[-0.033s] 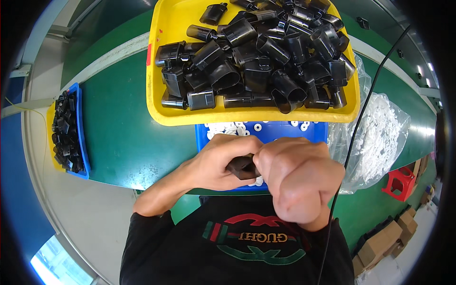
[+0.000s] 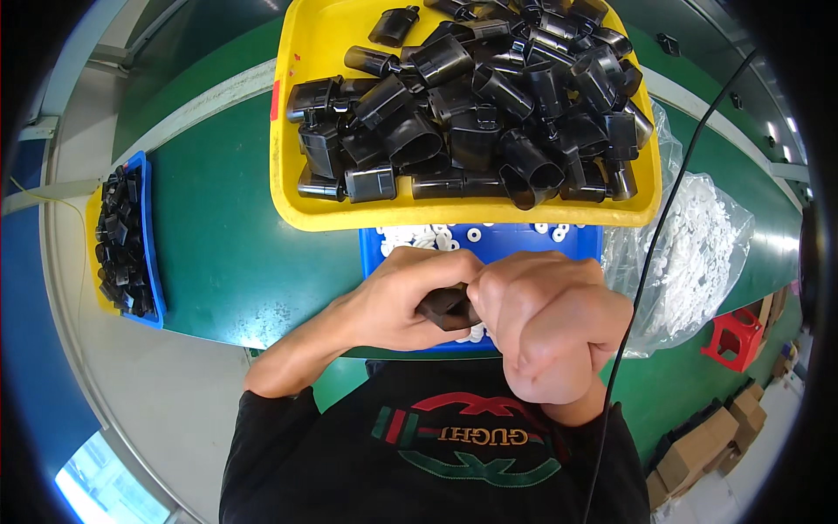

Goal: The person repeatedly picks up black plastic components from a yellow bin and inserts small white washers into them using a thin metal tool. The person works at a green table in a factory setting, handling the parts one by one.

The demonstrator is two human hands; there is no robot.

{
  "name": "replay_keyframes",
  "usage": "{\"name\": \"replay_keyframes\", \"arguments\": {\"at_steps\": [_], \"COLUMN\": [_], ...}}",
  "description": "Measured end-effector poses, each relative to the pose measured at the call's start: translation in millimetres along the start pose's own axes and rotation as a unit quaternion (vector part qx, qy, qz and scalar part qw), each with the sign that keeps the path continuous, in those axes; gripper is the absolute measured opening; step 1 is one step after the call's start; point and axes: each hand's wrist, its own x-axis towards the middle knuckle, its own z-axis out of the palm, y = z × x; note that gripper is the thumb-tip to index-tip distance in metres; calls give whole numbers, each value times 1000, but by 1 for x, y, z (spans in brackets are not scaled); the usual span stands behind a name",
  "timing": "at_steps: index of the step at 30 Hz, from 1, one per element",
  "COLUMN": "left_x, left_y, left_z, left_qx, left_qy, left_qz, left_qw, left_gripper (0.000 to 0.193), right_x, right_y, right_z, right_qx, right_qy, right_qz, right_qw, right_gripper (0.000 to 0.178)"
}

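Observation:
My left hand is closed around a black hollow plastic part, whose open end faces up toward me. Pressed against the right side of that part is my right hand, curled into a fist. Its fingertips are hidden, so what it grips cannot be made out. Both hands are over a blue tray with small white rings in it. Just beyond stands a yellow tray, heaped with similar black plastic parts.
A clear bag of white pieces lies right of the blue tray. A black cable hangs down across the right side. At the far left, a blue-edged tray holds more black parts. A red stool and cardboard boxes are lower right.
My right fist has shifted very slightly against the black part. Nothing else has visibly moved.

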Motion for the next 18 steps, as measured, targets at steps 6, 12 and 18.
{"name": "replay_keyframes", "arguments": {"at_steps": [6,12,18], "left_x": [5,-4,-12], "left_y": [10,21,19], "left_z": [-9,-31,-34], "left_qx": [34,56,43], "left_qy": [10,76,113], "left_qz": [18,20,-25], "left_qw": [999,995,992], "left_gripper": [32,33,34], "right_x": [5,9,-8], "right_y": [-12,-51,-31], "right_z": [9,4,-34], "right_qx": [1,-85,-464], "right_qy": [34,159,-88], "right_qz": [4,-142,48], "right_qw": [999,973,880], "right_gripper": [24,15,13]}}
